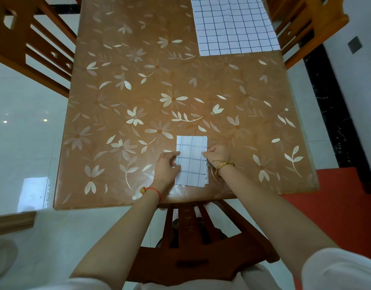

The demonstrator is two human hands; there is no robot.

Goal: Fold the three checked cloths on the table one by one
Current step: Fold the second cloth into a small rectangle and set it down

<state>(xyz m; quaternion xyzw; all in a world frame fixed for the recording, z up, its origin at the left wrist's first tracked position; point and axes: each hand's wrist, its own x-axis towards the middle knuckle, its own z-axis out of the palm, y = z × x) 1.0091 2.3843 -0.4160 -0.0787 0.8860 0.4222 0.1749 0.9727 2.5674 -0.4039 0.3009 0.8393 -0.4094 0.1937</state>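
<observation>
Both arms reach fwd over the near chair (190, 258), forearms bare, white sleeves at the bottom corners. The left grip (166, 166) sits at the left edge of the folded cloth (191, 160), back of hand up. Thumb & forefinger are nipped onto that edge, the other fingers curled in. A red cord bracelet (153, 190) w/ a small charm is on that wrist.

The right grip (218, 153) is opposite, knuckles up, fingers curled w/ tips right at the cloth's right edge. Its thumb is hidden, so can't tell if it's pinching or just touching. A gold bangle (224, 165) is on the wrist.

The folded cloth is a small upright rectangle, white w/ thin dark-blue check lines, lying flat on the table (138, 80) near its front edge, a bit right of centre. Stacked layers peek out along the bottom & right edges, not quite flush.

A 2nd checked cloth, the flat cloth (234, 24), lies spread open at the far right corner. It has the same white w/ blue grid, and its top is cut off by the frame. The two are well apart. The table cover is orange-brown w/ pale flowers & leaves.
</observation>
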